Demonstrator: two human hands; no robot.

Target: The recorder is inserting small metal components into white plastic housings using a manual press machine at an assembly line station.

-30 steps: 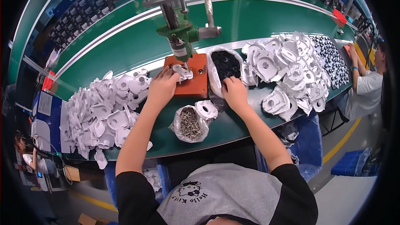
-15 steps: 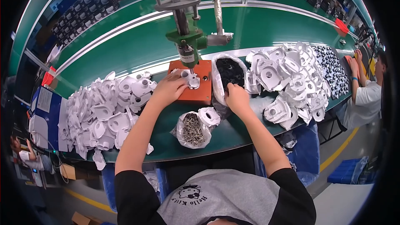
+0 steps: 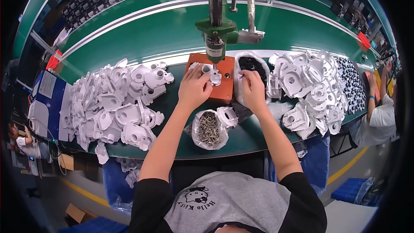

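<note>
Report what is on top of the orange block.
A white plastic part sits on the block, partly under the left hand, below the press. The block's surface under the part and hand is covered.

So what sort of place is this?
Probably a factory assembly line: a green press-like machine stands over the workbench, heaps of similar white parts lie to either side, and a co-worker is farther along to the right.

A white moulded part [image 3: 217, 79] with round openings lies on the orange block [image 3: 224, 92].
</note>
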